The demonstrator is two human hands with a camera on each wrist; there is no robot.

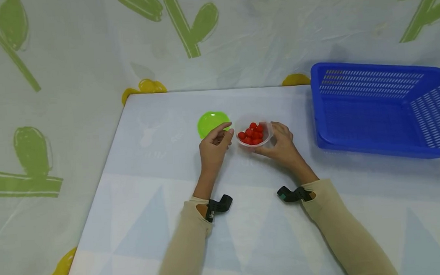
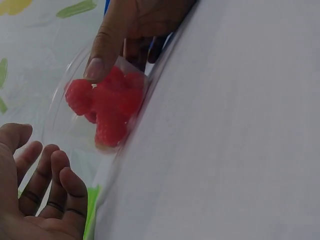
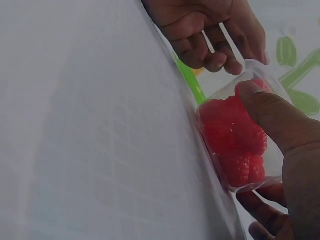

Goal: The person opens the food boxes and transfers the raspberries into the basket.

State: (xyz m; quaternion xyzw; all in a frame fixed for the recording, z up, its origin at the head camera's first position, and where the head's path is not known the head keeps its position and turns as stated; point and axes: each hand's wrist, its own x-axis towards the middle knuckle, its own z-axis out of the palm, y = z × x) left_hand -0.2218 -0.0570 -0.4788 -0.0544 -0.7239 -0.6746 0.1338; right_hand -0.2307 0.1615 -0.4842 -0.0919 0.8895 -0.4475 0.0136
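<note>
A small clear plastic bowl [image 1: 266, 131] holding several red raspberries [image 1: 252, 134] stands near the middle of the table. My right hand [image 1: 279, 144] grips the bowl's right side, its thumb on the rim [image 3: 260, 100]. My left hand [image 1: 214, 144] hovers just left of the bowl with loosely curled fingers [image 2: 55, 185] and holds nothing. A lime-green plate [image 1: 209, 122] lies right behind the left hand. The raspberries [image 2: 107, 107] fill the bowl in both wrist views [image 3: 235, 137].
A large blue slotted basket [image 1: 384, 106] stands at the table's right, a short way from the bowl. The pale table [image 1: 152, 209] ends at a far edge near the patterned backdrop and at a left edge.
</note>
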